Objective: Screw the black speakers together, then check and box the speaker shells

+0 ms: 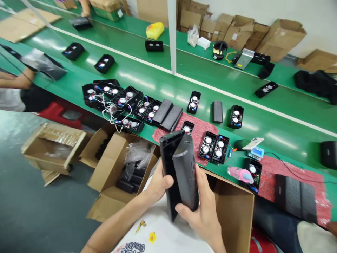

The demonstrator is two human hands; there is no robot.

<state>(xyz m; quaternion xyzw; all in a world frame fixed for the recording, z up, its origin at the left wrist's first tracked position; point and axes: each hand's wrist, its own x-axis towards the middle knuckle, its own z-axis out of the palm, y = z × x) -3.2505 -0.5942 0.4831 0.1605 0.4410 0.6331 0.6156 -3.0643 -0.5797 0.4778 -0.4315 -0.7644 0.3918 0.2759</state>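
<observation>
Currently, left hand (pixel 156 183) clenches flat black shell (pixel 169 167); right hand (pixel 204 207) grasps rounded black shell (pixel 185 172). Shells sit askew; even support and fingers clear of facing edges advisable. Beyond, open housings (pixel 207 144) rest on pink wrap (pixel 198 123).

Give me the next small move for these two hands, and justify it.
I'd probably turn the right hand slightly, bringing its black casing parallel with the black piece in the left hand. The two are held close but at an angle, with a dark gap showing between them, so lining up their long edges seems sensible.
</observation>
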